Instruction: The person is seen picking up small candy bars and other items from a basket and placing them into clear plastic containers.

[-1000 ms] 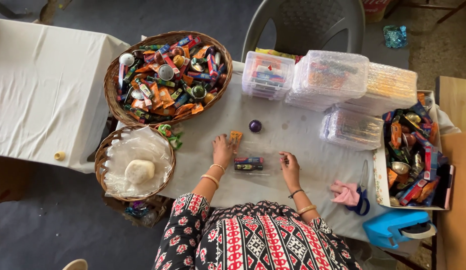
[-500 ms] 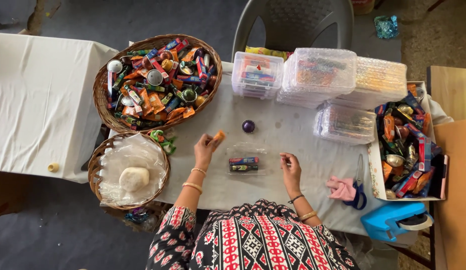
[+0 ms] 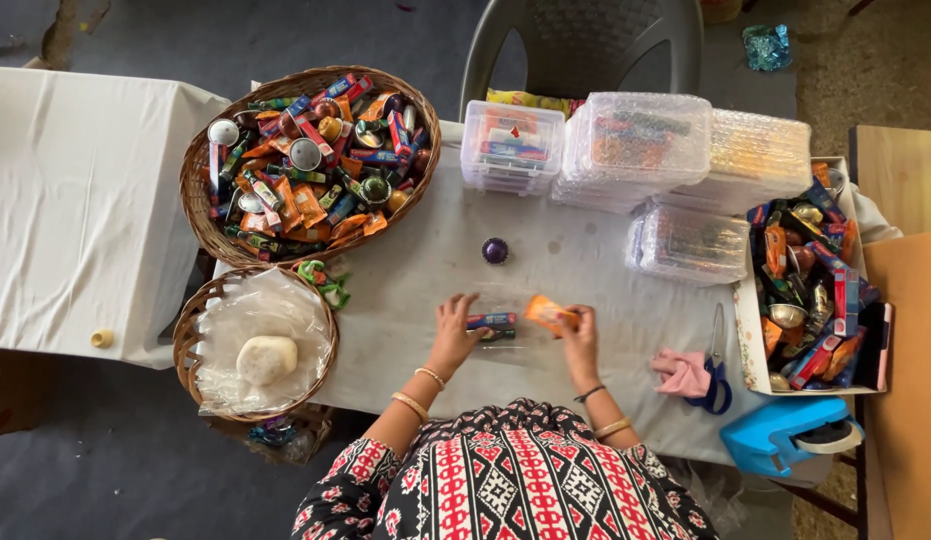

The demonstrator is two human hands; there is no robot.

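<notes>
Your right hand pinches a small orange packet at its right end, fingers closed on it, holding it just above the table near the middle. Your left hand rests flat on the white tablecloth, fingers spread and gripping nothing, its fingertips touching a clear plastic pouch that holds a few small coloured sticks; the orange packet sits at that pouch's upper right corner. The two hands are close together with the pouch between them. Just beyond the pouch lies a small round dark purple lid, alone on bare cloth. To your left, a large round wicker basket overflows with shiny wrapped packets and small metal bowls; nearer you, a smaller wicker basket lined with crinkled clear plastic holds one pale rounded lump and overhangs the table's left edge. At the far edge stand stacked clear plastic boxes, some wrapped in bubble wrap. To your right lie a pink cloth and blue-handled scissors, then an open cardboard box packed with the same wrappers, and a blue tape dispenser at the near right corner. The open cloth runs between the baskets and the boxes, around your hands.
</notes>
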